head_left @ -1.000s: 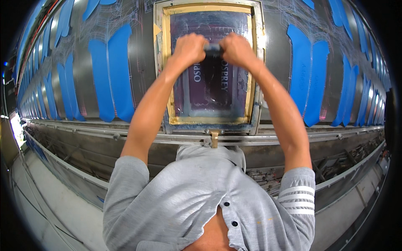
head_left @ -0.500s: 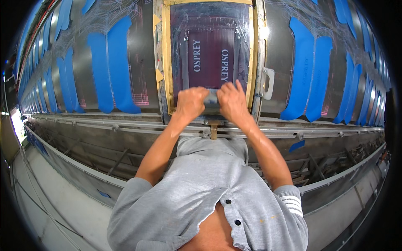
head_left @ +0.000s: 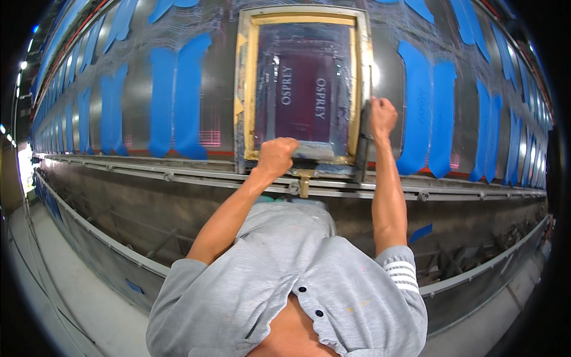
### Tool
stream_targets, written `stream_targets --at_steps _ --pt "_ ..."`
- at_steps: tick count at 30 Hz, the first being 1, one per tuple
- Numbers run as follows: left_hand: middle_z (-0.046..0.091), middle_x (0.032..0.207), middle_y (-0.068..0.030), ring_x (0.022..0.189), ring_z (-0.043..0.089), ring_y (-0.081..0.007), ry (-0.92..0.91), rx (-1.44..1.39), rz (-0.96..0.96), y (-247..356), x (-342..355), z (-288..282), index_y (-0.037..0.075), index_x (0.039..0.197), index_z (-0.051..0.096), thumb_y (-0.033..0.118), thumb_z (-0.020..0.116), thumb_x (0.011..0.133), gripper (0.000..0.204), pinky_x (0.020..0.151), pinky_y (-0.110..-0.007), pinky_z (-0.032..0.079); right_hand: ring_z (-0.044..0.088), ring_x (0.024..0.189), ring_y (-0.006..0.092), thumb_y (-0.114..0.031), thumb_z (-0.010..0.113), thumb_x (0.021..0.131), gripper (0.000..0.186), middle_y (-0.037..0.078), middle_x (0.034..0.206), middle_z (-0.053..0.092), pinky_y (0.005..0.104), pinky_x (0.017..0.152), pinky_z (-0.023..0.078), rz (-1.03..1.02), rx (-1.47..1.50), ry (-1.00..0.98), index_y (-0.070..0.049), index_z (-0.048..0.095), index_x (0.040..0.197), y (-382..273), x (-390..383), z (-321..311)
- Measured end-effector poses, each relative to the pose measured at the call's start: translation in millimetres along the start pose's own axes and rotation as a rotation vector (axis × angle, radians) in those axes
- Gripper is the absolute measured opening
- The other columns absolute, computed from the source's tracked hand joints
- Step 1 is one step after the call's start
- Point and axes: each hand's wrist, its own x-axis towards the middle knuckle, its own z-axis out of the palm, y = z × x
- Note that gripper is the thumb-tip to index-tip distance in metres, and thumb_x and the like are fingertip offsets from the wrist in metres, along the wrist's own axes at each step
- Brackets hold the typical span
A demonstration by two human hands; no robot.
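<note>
A printing screen (head_left: 303,77) with a dark purple mesh and pale lettering lies in front of me, set in a yellow-taped metal frame (head_left: 242,71). My left hand (head_left: 275,156) is closed at the left end of a squeegee (head_left: 315,150), which lies across the near end of the mesh. On the frame's right side my right hand (head_left: 383,116) is closed around the side handle, which the fingers mostly hide. Whether the frame is raised off the table, I cannot tell.
Blue cut panels (head_left: 190,101) lie in pairs along the long dark table (head_left: 229,107), more of them (head_left: 443,119) to the right. A metal rail (head_left: 208,177) runs along the near edge, with a bracket (head_left: 304,183) below the frame. A trough (head_left: 351,220) lies beneath.
My right hand has left the squeegee and moved right to the frame's handle. The left hand stays on the squeegee. The view has shifted, so more of the frame's far end shows.
</note>
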Motion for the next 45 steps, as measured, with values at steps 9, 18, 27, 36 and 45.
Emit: stream_targets --at_steps 9,18,27,36,45 --pt "0.077 0.111 -0.0125 0.105 0.073 -0.0313 0.029 -0.020 -0.015 -90.4 -50.6 -84.1 0.007 0.108 0.077 -0.005 0.065 0.066 0.045 0.091 -0.041 0.059 0.051 0.063 0.0155 -0.025 0.071 0.093 0.027 0.007 0.066 0.061 0.0391 0.060 0.042 -0.152 0.407 0.125 0.000 0.072 0.082 -128.2 -82.2 21.2" --pt "0.076 0.114 -0.0126 0.106 0.073 -0.0308 0.065 0.073 -0.070 -264.3 -142.1 -224.2 0.006 0.110 0.077 -0.007 0.061 0.070 0.045 0.092 -0.041 0.058 0.071 0.076 0.0372 -0.030 0.069 0.091 0.032 0.020 0.080 0.072 0.0464 0.072 0.052 0.035 0.492 -0.005 0.001 0.074 0.090 -294.0 -194.6 170.4" --pt "0.076 0.114 -0.0152 0.109 0.071 -0.0330 -0.059 0.034 -0.074 -288.8 -171.1 -211.9 0.005 0.111 0.076 -0.010 0.058 0.068 0.049 0.095 -0.040 0.056 0.069 0.078 0.0413 -0.033 0.070 0.090 0.034 0.021 0.081 0.071 0.0479 0.073 0.051 0.070 0.366 0.028 0.000 0.073 0.090 -277.7 -189.6 186.5" --pt "0.074 0.115 -0.0134 0.110 0.070 -0.0324 0.079 0.129 0.039 -296.0 -163.6 -182.6 0.006 0.113 0.073 -0.007 0.064 0.067 0.048 0.091 -0.043 0.055 0.068 0.090 0.0438 -0.036 0.067 0.091 0.035 0.022 0.090 0.072 0.0502 0.080 0.051 0.078 0.183 0.018 -0.002 0.074 0.090 -284.3 -182.6 196.6" --pt "0.075 0.092 -0.0136 0.090 0.071 -0.0373 0.161 0.066 0.040 -354.1 47.2 -224.1 0.012 0.094 0.076 0.004 0.063 0.075 0.025 0.077 -0.048 0.057 0.058 0.114 0.0349 -0.034 0.069 0.095 0.034 0.016 0.115 0.065 0.0468 0.098 0.046 -0.162 -0.046 0.172 -0.005 0.076 0.113 -283.7 -179.0 194.2"
